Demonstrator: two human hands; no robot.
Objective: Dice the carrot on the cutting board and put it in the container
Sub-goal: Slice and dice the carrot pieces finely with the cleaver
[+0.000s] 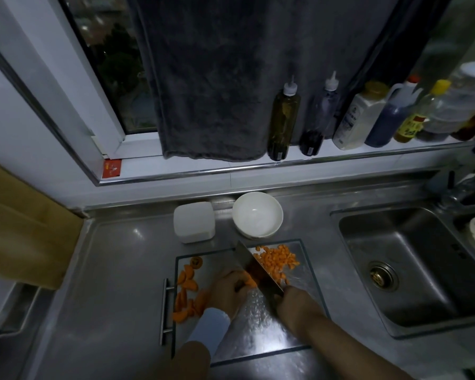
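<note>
Your left hand point(228, 289) curls fingers on carrot piece point(249, 281) beside cleaver point(254, 267); your right hand point(294, 300) grips its handle; diced pile point(279, 260) beyond right hand; uncut slices point(188, 292) left of left hand; bowl point(257, 215) ahead, empty; roughly half diced, nothing transferred.

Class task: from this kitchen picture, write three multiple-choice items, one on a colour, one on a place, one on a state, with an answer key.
1. What colour is the round bowl? A green; B white; C red.
2. Where does the diced carrot lie? A in the bowl; B on a plate; C on the cutting board, right of the knife.
3. What is the right hand doing? A gripping the knife; B lying flat and open; C holding a spoon.
Key: 1 B, its whole surface is white; 2 C, the orange cubes are heaped on the board; 3 A, it is closed round the handle.
</note>
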